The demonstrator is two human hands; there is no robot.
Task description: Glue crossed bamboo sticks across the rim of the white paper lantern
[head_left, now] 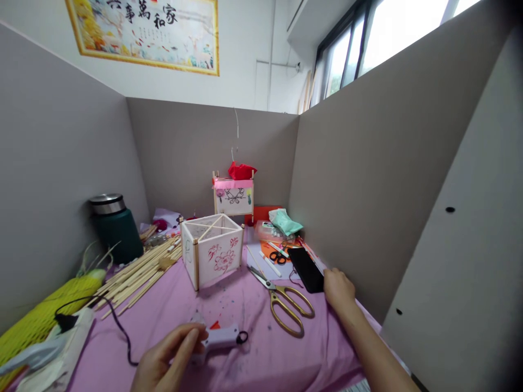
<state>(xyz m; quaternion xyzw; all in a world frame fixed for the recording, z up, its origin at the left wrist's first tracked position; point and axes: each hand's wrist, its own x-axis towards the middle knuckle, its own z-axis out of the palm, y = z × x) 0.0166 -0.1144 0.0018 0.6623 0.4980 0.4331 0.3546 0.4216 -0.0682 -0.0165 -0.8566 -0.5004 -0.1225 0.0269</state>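
Note:
My left hand [169,359] is low at the front, fingers curled round the grip of a pale glue gun [218,337] whose black cord [118,326] runs off to the left. My right hand [338,288] reaches to the right and rests on the near end of a black phone [305,268]; its fingers are folded under and hidden. Gold-handled scissors [286,305] lie between the hands on the pink cloth [253,359]. A white paper lantern [212,250] with red flower drawings stands just beyond the glue gun.
A second lantern [233,195] with pink trim and red paper stands at the back. Bamboo sticks [139,272] lie to the left, beside a dark green flask [114,226] and yellow foam netting [44,313]. Small orange scissors [278,256] and a green cloth [285,220] sit at right. Grey partition walls enclose the desk.

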